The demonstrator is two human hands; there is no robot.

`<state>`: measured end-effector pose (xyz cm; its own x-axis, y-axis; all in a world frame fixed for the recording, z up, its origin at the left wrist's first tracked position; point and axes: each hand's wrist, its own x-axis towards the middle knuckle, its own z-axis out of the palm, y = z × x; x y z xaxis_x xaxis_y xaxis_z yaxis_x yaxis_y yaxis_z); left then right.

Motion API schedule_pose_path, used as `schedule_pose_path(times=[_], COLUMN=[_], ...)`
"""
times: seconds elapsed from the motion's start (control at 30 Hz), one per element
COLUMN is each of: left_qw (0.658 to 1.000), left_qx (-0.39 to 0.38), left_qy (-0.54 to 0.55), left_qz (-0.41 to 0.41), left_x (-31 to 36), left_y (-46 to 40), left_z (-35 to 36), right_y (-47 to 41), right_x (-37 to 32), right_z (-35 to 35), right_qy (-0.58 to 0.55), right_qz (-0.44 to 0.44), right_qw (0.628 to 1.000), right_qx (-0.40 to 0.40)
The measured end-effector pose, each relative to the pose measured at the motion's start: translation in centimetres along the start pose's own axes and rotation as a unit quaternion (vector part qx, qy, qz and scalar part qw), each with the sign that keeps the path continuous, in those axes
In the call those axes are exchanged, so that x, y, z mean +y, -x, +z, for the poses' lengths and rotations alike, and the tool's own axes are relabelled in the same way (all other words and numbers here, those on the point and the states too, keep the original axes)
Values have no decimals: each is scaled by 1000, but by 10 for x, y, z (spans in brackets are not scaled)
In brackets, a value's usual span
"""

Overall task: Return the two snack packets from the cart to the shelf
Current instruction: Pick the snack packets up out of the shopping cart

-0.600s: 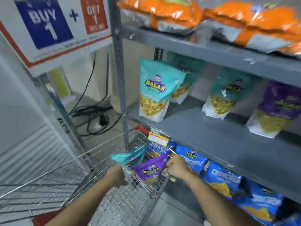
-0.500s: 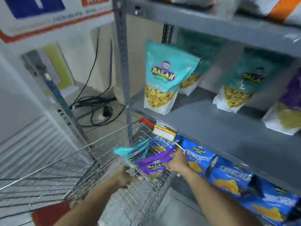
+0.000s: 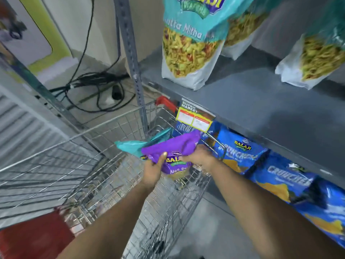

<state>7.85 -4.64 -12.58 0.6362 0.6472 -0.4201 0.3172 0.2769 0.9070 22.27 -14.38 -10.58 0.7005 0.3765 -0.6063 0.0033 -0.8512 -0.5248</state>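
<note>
A purple Balaji snack packet (image 3: pixel 173 148) stands in the wire cart (image 3: pixel 97 139), with a teal packet (image 3: pixel 130 146) leaning just behind it to the left. My left hand (image 3: pixel 154 170) grips the purple packet's left edge, thumb on its front. My right hand (image 3: pixel 199 158) holds the same packet's right side, close to the cart's rim. The grey shelf (image 3: pixel 261 103) runs above and to the right of the cart.
Teal snack bags (image 3: pixel 190 43) and another bag (image 3: pixel 315 60) stand on the grey shelf. Blue Crunchex bags (image 3: pixel 240 156) fill the lower shelf beside the cart. A grey upright post (image 3: pixel 130 58) stands behind the cart. Black cables (image 3: pixel 97 86) lie on the floor.
My view has dropped and moved closer to the cart. My left hand came up onto the purple packet, and my right hand shifted from the cart's rim onto the packet.
</note>
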Motion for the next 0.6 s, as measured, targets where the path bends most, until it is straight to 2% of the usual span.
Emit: schedule_pose_path(times=[0.07, 0.13, 0.23, 0.3, 0.5, 0.6], left_qw=[1000, 999, 993, 985, 942, 922], left_qx=[20, 16, -14, -45, -160, -218], left_qy=[12, 2, -86, -127, -199, -172], left_qz=[15, 29, 74, 103, 217, 269], left_x=[20, 43, 81, 117, 255, 309], left_y=[9, 18, 27, 36, 101, 133], left_z=[-2, -13, -30, -30, 39, 86], right_y=[16, 31, 70, 107, 211, 249], right_x=[-9, -11, -12, -17, -17, -12], right_z=[-2, -7, -23, -43, -145, -204], right_qy=[-26, -117, -210, -256, -343, -367], right_qz=[-38, -92, -162, -190, -272, -310], right_qw=[999, 988, 964, 946, 877, 837], right_qx=[29, 33, 29, 61, 197, 261])
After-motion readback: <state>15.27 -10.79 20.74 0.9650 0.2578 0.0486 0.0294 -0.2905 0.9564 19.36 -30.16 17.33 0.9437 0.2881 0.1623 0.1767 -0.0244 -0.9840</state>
